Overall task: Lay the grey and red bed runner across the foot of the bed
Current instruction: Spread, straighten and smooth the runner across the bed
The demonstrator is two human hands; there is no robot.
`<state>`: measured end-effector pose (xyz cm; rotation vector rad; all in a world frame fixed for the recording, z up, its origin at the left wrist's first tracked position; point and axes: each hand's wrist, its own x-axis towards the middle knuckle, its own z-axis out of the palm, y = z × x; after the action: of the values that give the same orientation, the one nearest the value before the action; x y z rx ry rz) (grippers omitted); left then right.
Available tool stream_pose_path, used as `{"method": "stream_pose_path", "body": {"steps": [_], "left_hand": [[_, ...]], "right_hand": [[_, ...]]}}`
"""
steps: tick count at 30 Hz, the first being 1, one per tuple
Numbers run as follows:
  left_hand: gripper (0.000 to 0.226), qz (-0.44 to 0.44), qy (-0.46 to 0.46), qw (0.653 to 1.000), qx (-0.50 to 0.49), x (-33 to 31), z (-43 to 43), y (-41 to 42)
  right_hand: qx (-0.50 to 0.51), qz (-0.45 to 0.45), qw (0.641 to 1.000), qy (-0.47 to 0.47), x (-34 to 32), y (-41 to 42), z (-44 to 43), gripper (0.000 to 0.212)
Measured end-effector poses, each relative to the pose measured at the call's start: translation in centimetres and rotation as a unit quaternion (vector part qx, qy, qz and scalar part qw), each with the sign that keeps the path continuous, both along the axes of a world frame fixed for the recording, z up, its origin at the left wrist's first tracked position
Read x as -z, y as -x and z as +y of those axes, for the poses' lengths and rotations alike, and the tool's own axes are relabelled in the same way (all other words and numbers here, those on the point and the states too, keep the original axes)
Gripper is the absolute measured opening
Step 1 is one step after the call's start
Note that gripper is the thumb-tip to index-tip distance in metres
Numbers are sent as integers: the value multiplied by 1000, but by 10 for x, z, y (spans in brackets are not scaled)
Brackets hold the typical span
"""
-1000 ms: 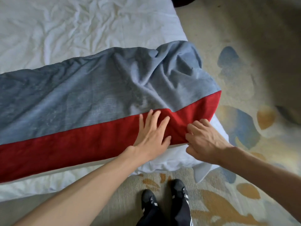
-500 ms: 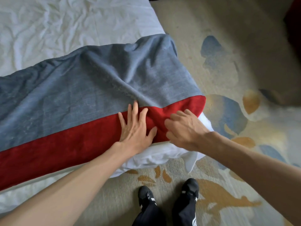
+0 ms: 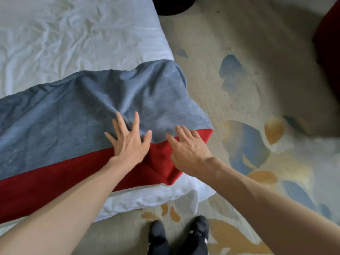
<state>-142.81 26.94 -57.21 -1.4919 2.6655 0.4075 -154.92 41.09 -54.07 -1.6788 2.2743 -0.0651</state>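
The grey and red bed runner (image 3: 60,126) lies across the foot of the bed (image 3: 73,39), its grey part toward the pillows' side and its red band along the near edge. Its right end is rumpled at the bed's corner. My left hand (image 3: 129,142) presses flat on the runner with fingers spread, where grey meets red. My right hand (image 3: 187,150) rests beside it on the same seam near the runner's right end, fingers apart and slightly bent.
White wrinkled sheet covers the bed and hangs over the near corner (image 3: 165,196). Patterned carpet (image 3: 248,100) lies to the right. My black shoes (image 3: 180,234) stand at the bed's foot. A dark round object (image 3: 173,6) and a dark red thing (image 3: 329,43) sit at the far edges.
Both hands have slid up from the red band to the grey-red seam. The runner's right end looks more bunched, and the view has shifted.
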Motion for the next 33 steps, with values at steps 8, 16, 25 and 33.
{"method": "stream_pose_path", "body": {"steps": [8,16,25,33], "left_hand": [[76,-17,57,998,-18,0,-24,37],[75,-21,68,996,-62,15,-62,75],[77,-59,48,992,-101,17,-60,103],[73,-37,16,984,-172,18,-50,119]], "right_hand": [[-8,-11,1000,7,3,45,-22,63],[-98,-5,995,-23,9,108,-85,71],[-201,-41,979,1,5,130,-188,65],[-301,20,953,-2,15,146,-264,59]]}}
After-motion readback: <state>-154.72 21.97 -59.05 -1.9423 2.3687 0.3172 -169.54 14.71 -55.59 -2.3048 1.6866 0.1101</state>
